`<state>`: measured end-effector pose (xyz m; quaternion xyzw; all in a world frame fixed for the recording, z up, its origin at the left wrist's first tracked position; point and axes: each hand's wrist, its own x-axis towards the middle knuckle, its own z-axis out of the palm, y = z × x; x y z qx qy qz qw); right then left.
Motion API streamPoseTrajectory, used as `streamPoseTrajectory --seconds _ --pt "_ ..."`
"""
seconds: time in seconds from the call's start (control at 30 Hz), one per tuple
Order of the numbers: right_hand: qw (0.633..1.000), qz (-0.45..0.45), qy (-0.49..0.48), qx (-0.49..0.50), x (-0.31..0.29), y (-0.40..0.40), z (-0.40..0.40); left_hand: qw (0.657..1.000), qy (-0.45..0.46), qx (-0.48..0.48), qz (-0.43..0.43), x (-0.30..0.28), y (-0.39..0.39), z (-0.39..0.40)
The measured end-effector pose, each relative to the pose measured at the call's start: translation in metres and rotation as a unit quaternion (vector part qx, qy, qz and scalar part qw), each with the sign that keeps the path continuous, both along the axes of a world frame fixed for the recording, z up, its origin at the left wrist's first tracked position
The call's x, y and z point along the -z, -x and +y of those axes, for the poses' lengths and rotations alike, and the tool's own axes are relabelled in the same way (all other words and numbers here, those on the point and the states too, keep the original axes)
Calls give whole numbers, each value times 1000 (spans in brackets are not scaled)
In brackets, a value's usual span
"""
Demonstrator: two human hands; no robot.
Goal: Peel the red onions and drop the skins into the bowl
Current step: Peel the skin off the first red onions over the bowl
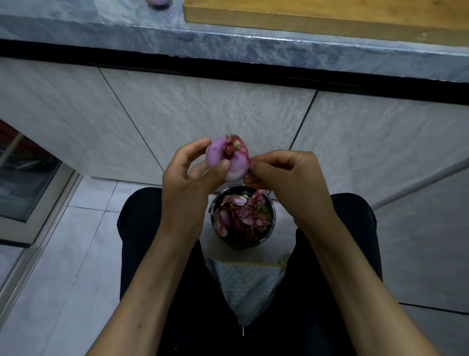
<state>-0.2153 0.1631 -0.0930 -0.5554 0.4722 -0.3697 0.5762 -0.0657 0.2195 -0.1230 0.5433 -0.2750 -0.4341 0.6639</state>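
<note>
Head view looks down past both forearms to a seated person's lap and the tiled floor. Left hand (189, 175) holds the onion (226, 158) up in front of the tiled cabinet front, thumb pressed on its near side and fingers curled round its far left side. Most of the onion is already bare and pale purple, white at its lower end; a tuft of dry reddish skin and root sits at its top. Right hand (284, 178) is just beside the onion on its right, thumb and fingers pinched together on a thin strip of skin (251, 160) at the onion's right edge; whether that strip is free of the onion cannot be told. Directly below the hands, on the floor between the knees, stands a dark bowl (271, 230) heaped with red and pink peelings (241, 216), near a pale mat (248, 282). Above, the grey marble worktop (127, 28) carries a wooden board (330, 17) along its front edge toward the right, and part of another peeled purple onion (157, 2) shows at the top edge of the view, left of the board.
</note>
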Motion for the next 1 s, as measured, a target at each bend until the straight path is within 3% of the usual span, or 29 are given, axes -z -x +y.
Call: streamPoseTrajectory --seconds 0.2,0.43,0.57,0.7,1.0 --pt "990 102 82 -50 3 6 -2 1000 -11 3 23 6 1 4" --pt "983 150 55 -95 2 9 -9 999 -6 21 -27 11 -4 5" --pt "982 151 81 -72 6 7 -6 999 -10 32 -34 11 -7 6" --pt "985 136 95 -37 10 3 -1 998 -28 39 29 16 -9 4" --pt "994 73 50 -59 7 1 2 985 -62 130 100 21 -7 2"
